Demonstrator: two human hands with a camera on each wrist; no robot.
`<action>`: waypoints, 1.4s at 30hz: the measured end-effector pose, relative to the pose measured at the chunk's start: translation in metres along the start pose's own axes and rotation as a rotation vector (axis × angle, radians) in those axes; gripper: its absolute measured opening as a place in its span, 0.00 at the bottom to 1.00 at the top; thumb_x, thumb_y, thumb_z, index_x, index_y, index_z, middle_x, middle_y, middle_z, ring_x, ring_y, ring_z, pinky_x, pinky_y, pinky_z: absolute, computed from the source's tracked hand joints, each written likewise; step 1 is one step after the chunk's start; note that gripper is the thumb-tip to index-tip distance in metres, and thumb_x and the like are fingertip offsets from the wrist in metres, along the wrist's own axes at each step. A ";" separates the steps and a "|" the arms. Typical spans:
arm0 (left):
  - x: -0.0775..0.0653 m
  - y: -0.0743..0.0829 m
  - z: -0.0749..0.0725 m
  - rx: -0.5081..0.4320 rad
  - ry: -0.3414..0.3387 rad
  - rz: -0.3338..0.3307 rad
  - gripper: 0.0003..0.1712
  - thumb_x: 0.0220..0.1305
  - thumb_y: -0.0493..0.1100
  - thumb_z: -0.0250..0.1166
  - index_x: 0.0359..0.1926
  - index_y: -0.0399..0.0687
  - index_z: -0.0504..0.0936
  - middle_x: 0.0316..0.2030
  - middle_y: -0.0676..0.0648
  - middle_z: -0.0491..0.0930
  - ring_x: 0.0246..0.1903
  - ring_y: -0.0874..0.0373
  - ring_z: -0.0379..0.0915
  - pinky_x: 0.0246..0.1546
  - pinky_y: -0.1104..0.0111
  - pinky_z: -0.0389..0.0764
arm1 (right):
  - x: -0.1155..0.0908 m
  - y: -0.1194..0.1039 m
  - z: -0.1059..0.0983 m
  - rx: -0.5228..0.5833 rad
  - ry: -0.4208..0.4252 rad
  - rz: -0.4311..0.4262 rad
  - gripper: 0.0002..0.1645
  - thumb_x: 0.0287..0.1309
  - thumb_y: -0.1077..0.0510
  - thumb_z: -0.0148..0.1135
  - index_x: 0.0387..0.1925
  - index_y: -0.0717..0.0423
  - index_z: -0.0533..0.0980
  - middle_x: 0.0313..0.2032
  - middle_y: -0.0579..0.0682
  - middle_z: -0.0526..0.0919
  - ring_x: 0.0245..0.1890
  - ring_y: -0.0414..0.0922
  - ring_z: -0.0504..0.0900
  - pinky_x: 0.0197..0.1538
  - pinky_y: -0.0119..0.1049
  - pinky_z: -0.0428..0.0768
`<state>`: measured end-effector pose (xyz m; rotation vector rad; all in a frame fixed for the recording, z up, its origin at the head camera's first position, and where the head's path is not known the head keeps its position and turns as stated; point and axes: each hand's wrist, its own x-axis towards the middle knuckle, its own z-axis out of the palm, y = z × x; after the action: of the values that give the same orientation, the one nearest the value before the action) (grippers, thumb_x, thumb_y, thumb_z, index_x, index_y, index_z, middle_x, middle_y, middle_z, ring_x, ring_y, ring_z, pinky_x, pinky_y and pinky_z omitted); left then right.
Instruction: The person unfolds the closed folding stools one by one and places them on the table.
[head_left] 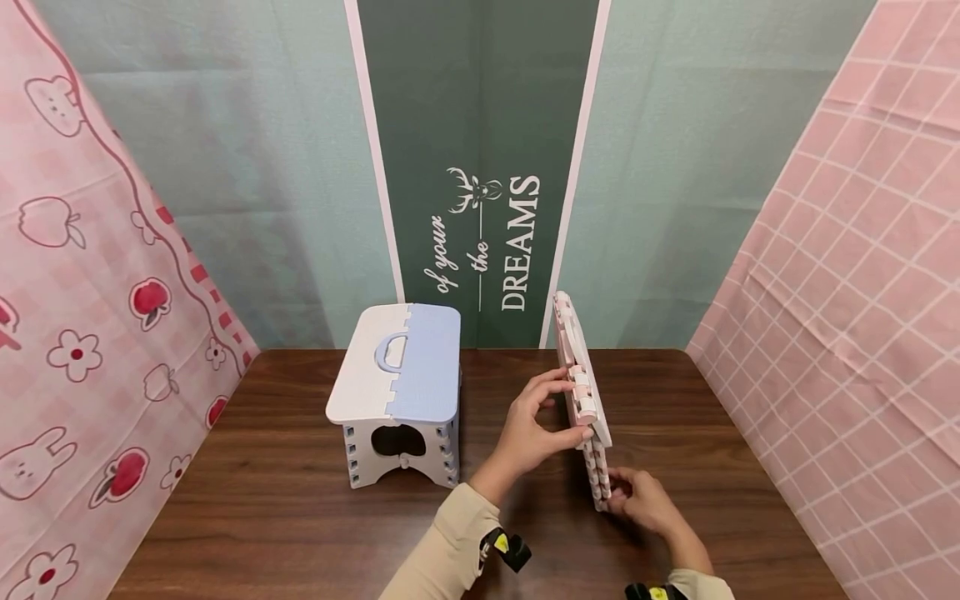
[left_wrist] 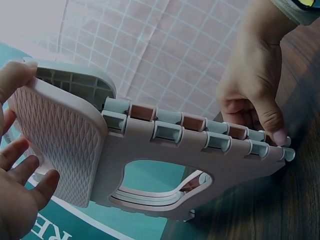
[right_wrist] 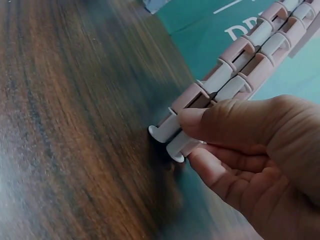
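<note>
A pink and white folding stool (head_left: 576, 350) stands on edge to the right of the middle, mostly folded. Its textured seat half (left_wrist: 60, 135) and hinged leg panel (left_wrist: 240, 172) show in the left wrist view. My left hand (head_left: 525, 429) holds the seat part, thumb at its edge and fingers spread over the face. Lower down, my right hand (head_left: 648, 504) pinches the foot end of the legs between thumb and fingers. The right wrist view shows the interlocking leg hinges (right_wrist: 217, 77) running up from that pinch.
A white and blue folding stool (head_left: 423, 367) stands unfolded on the wooden table (head_left: 285, 517), left of my left hand. A green cloth (head_left: 480, 100) with lettering hangs behind. Pink patterned cloths line the left side (head_left: 90, 283) and right side (head_left: 847, 292).
</note>
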<state>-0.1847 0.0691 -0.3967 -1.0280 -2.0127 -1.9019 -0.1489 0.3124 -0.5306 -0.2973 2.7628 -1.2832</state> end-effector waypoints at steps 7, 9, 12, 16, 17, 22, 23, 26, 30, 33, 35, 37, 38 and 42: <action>0.004 0.001 -0.002 0.015 -0.027 0.011 0.28 0.45 0.32 0.73 0.49 0.36 0.75 0.59 0.39 0.68 0.56 0.52 0.64 0.48 0.64 0.70 | 0.005 0.000 0.005 0.033 -0.017 -0.035 0.25 0.35 0.73 0.58 0.43 0.75 0.74 0.26 0.50 0.78 0.26 0.38 0.75 0.30 0.31 0.74; 0.004 0.001 -0.002 0.024 -0.031 0.018 0.28 0.44 0.32 0.74 0.49 0.37 0.75 0.58 0.39 0.68 0.56 0.52 0.64 0.48 0.66 0.69 | 0.005 0.000 0.006 0.053 -0.025 -0.048 0.24 0.35 0.74 0.58 0.42 0.76 0.74 0.26 0.51 0.78 0.26 0.38 0.75 0.30 0.31 0.74; 0.005 -0.001 -0.003 0.033 -0.037 0.029 0.28 0.43 0.33 0.74 0.49 0.38 0.75 0.57 0.39 0.68 0.56 0.52 0.64 0.48 0.66 0.69 | 0.005 0.000 0.007 0.083 -0.030 -0.059 0.24 0.36 0.73 0.59 0.42 0.76 0.74 0.27 0.52 0.78 0.27 0.38 0.75 0.30 0.31 0.75; 0.008 -0.012 -0.003 0.055 -0.038 0.060 0.30 0.41 0.34 0.75 0.49 0.39 0.76 0.56 0.38 0.69 0.55 0.52 0.65 0.48 0.66 0.69 | 0.007 0.000 0.010 0.109 -0.023 -0.066 0.23 0.37 0.73 0.62 0.42 0.77 0.74 0.28 0.53 0.80 0.27 0.38 0.77 0.31 0.31 0.76; 0.009 -0.017 -0.002 0.063 -0.038 0.067 0.30 0.41 0.34 0.75 0.49 0.40 0.76 0.56 0.39 0.69 0.55 0.52 0.66 0.47 0.65 0.70 | 0.007 0.000 0.011 0.110 -0.020 -0.068 0.23 0.38 0.73 0.62 0.42 0.76 0.74 0.28 0.53 0.80 0.27 0.38 0.77 0.31 0.31 0.76; 0.013 -0.036 0.001 0.119 -0.039 0.084 0.32 0.39 0.38 0.77 0.49 0.46 0.77 0.57 0.45 0.70 0.54 0.57 0.66 0.46 0.61 0.71 | 0.008 0.000 0.015 0.120 -0.009 -0.066 0.21 0.39 0.71 0.66 0.41 0.73 0.75 0.28 0.52 0.81 0.27 0.38 0.77 0.31 0.30 0.76; 0.014 -0.038 0.001 0.127 -0.042 0.086 0.32 0.39 0.39 0.78 0.49 0.47 0.77 0.56 0.46 0.70 0.54 0.58 0.66 0.46 0.62 0.72 | 0.008 0.000 0.016 0.124 -0.009 -0.061 0.21 0.40 0.70 0.67 0.40 0.73 0.75 0.28 0.52 0.81 0.28 0.38 0.77 0.31 0.30 0.76; 0.017 -0.039 0.001 0.136 -0.050 0.091 0.32 0.39 0.41 0.78 0.49 0.48 0.77 0.56 0.49 0.70 0.54 0.61 0.66 0.46 0.66 0.71 | 0.009 -0.001 0.018 0.144 -0.004 -0.050 0.20 0.40 0.69 0.69 0.39 0.72 0.76 0.28 0.52 0.81 0.28 0.41 0.78 0.31 0.31 0.76; 0.019 -0.036 0.001 0.131 -0.056 0.094 0.31 0.38 0.41 0.78 0.48 0.47 0.78 0.54 0.49 0.70 0.54 0.61 0.66 0.48 0.68 0.71 | 0.011 0.000 0.020 0.162 0.000 -0.055 0.18 0.41 0.68 0.70 0.38 0.70 0.76 0.28 0.53 0.82 0.28 0.42 0.79 0.31 0.31 0.76; 0.020 -0.035 0.001 0.135 -0.063 0.092 0.31 0.38 0.41 0.78 0.48 0.46 0.78 0.54 0.48 0.70 0.54 0.61 0.65 0.49 0.67 0.71 | 0.012 0.001 0.022 0.179 -0.007 -0.067 0.18 0.40 0.68 0.70 0.36 0.70 0.76 0.28 0.53 0.82 0.29 0.42 0.80 0.31 0.31 0.77; 0.021 -0.035 0.001 0.145 -0.067 0.092 0.31 0.38 0.41 0.78 0.48 0.46 0.78 0.54 0.48 0.71 0.54 0.61 0.65 0.50 0.67 0.71 | 0.013 0.001 0.023 0.190 -0.008 -0.073 0.17 0.40 0.68 0.70 0.35 0.70 0.76 0.28 0.53 0.82 0.28 0.41 0.80 0.32 0.32 0.77; 0.022 -0.034 0.001 0.152 -0.071 0.088 0.31 0.38 0.41 0.78 0.47 0.46 0.78 0.54 0.48 0.71 0.54 0.61 0.65 0.51 0.66 0.70 | 0.014 0.001 0.024 0.199 -0.014 -0.073 0.16 0.39 0.68 0.71 0.35 0.69 0.77 0.28 0.53 0.82 0.29 0.41 0.80 0.32 0.32 0.77; 0.022 -0.034 0.002 0.154 -0.070 0.084 0.31 0.38 0.41 0.78 0.47 0.46 0.78 0.54 0.48 0.71 0.54 0.61 0.65 0.51 0.66 0.70 | 0.015 0.002 0.024 0.203 -0.017 -0.073 0.16 0.39 0.68 0.70 0.34 0.68 0.77 0.28 0.53 0.82 0.29 0.41 0.80 0.32 0.32 0.77; 0.024 -0.031 0.002 0.169 -0.071 0.069 0.30 0.38 0.42 0.78 0.46 0.47 0.78 0.54 0.50 0.71 0.55 0.63 0.65 0.52 0.67 0.69 | 0.016 0.002 0.023 0.213 -0.034 -0.079 0.15 0.40 0.68 0.70 0.35 0.67 0.77 0.28 0.52 0.82 0.28 0.41 0.79 0.32 0.32 0.77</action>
<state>-0.2199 0.0811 -0.4083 -1.1185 -2.1058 -1.6508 -0.1614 0.2924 -0.5467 -0.4105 2.5799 -1.5598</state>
